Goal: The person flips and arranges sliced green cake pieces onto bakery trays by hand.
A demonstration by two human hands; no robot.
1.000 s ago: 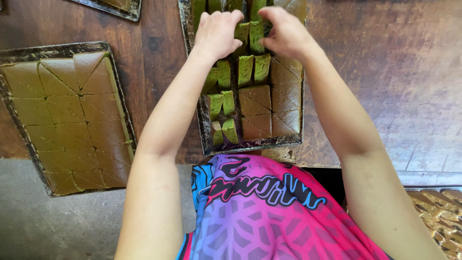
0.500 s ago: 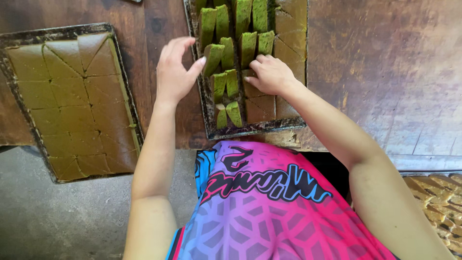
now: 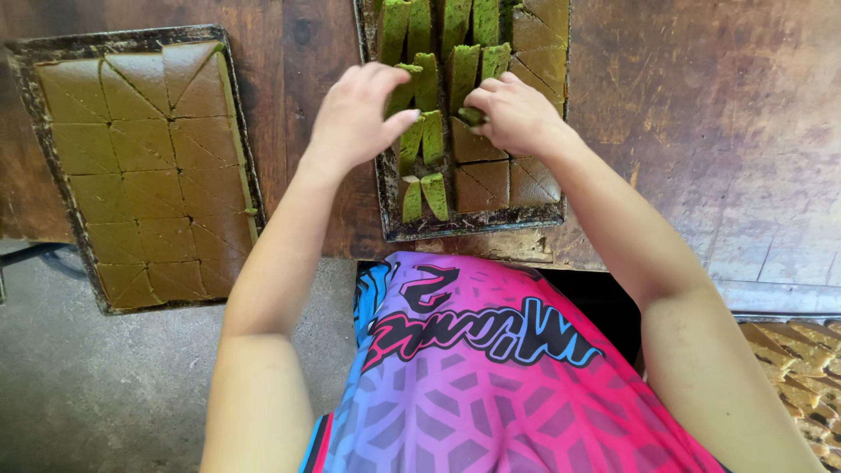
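Both bare arms reached forward, elbows slightly bent. The left hand (image 3: 355,118) hovered palm down, fingers curled loosely and thumb spread. The right hand (image 3: 517,114) was cupped, its fingertips pinched together and pointing left.

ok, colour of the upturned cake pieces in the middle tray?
Green on the cut faces of the upturned cake pieces, with a brown top skin; the head view shows them.
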